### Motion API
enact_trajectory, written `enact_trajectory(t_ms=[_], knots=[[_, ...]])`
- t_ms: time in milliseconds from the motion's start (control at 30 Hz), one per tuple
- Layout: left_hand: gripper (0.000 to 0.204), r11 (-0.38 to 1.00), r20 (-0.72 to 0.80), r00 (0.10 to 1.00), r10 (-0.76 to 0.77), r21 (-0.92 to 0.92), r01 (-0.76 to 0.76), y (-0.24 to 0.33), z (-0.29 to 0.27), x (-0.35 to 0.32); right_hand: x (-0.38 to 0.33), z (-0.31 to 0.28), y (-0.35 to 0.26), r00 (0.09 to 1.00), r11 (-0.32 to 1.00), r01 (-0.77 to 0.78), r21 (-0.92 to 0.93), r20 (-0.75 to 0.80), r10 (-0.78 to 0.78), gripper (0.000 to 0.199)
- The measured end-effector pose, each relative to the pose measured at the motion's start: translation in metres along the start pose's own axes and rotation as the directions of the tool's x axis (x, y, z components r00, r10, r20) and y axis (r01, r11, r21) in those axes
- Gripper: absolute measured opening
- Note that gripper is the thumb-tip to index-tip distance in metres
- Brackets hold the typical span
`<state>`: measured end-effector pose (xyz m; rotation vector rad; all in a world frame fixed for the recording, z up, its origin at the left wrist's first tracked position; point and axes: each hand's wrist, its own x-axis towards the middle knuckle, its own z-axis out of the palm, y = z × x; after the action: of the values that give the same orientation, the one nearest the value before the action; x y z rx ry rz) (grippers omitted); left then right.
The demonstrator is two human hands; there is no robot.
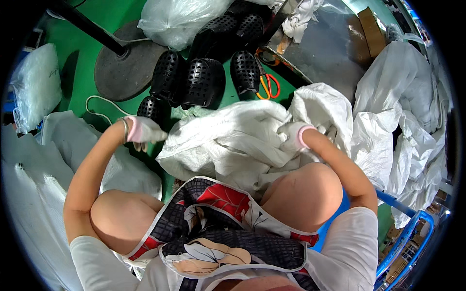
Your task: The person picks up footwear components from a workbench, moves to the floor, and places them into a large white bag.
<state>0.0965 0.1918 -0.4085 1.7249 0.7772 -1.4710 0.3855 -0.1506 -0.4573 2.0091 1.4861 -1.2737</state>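
Observation:
A large crumpled white sack [228,140] lies in front of my knees. My right hand [292,136], in a white glove with a pink cuff, is closed on folds at the sack's right part; its fingertips blend into the white material. Just off the sack's left edge is my left hand [147,131], gloved the same way. Its fingers stretch rightward, slightly blurred and apart, with nothing visible in them. A small black perforated plastic shell [149,107] lies right behind that hand. Larger black perforated shells [204,82] stand beyond the sack.
Scissors with orange and red handles [268,87] lie beside another black shell [245,72]. A round dark pole base [124,72] stands on the green floor at far left. Clear plastic bags [179,22] are behind, white sacks [378,126] at right, pale sheets [39,174] at left.

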Motion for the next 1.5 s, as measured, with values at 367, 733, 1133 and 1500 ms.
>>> enact_trajectory(t_ms=[367, 733, 1133, 1500], knots=[[0.062, 0.634, -0.158, 0.633, 0.758, 0.41, -0.656, 0.13, 0.042, -0.01, -0.013, -0.016, -0.018, 0.998, 0.997, -0.024, 0.075, -0.055, 0.028, 0.037], [0.042, 0.703, -0.491, 0.59, 0.64, 0.066, -0.708, 0.246, 0.082, 0.115, -0.096, -0.076, -0.076, 0.607, 0.877, 0.298, 0.376, -0.784, 0.13, 0.017], [0.034, 0.686, -0.533, 0.575, 0.621, 0.013, -0.728, 0.269, 0.069, 0.126, -0.098, -0.099, -0.055, 0.892, 0.706, 0.112, 0.699, -0.384, 0.239, 0.024], [0.048, 0.773, -0.453, 0.687, 0.567, 0.005, -0.635, 0.238, 0.093, 0.197, 0.06, -0.268, -0.069, 0.799, 0.942, 0.076, 0.327, -0.585, 0.139, 0.053]])
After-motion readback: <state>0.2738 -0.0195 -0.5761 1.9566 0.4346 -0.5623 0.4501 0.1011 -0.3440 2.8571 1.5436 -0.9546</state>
